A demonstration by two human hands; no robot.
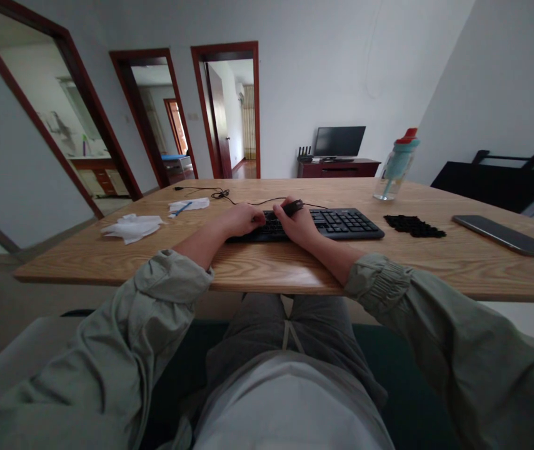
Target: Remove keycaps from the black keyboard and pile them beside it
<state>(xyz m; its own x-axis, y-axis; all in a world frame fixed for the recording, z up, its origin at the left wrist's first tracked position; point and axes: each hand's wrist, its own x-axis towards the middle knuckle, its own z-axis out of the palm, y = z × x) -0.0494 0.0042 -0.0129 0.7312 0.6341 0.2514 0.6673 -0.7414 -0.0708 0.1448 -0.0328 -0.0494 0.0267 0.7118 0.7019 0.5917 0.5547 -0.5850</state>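
A black keyboard lies in front of me near the table's front edge, its left part mostly covered by my hands. My right hand is closed around a short, dark, thick-handled tool, held over the keyboard's left half. The tool's working end is hidden, so its kind is unclear. Beside it, my left hand rests at the left end of the keyboard with fingers curled together; whatever they pinch, if anything, is hidden. Small black pieces that look like keycaps lie grouped to the keyboard's right.
On the wooden table, crumpled white tissue lies left, with a blue stick on another tissue behind it. A black cable runs behind my hands. A water bottle and a phone are at right.
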